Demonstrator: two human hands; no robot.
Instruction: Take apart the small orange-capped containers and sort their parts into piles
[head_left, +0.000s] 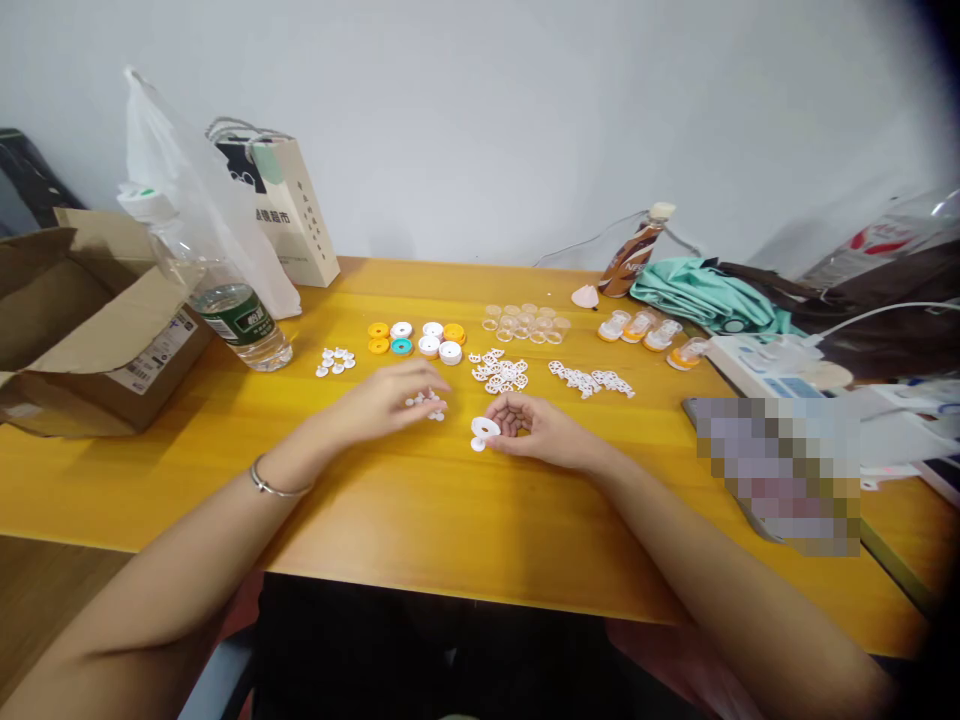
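My right hand (529, 430) pinches a white disc with a hole in its middle (486, 427) between thumb and fingers. Just under the disc shows a small white round piece (478, 445); whether it touches the disc or lies on the table I cannot tell. My left hand (394, 400) reaches over a group of small white pieces (429, 404), fingers stretched forward with nothing visible in them. Behind the hands are stacked orange, white and blue discs (430, 345), white wheel-like parts (501, 374), a row of white parts (589, 380) and clear cups (525, 325).
More small white pieces (335, 360) lie at left, near a water bottle (244, 320) and an open cardboard box (150, 350). Assembled orange-and-clear pieces (651, 335), a brown drink bottle (634, 255), teal folded fabric (705, 295), a power strip (757, 370) and a blurred-out phone (739, 470) occupy the right.
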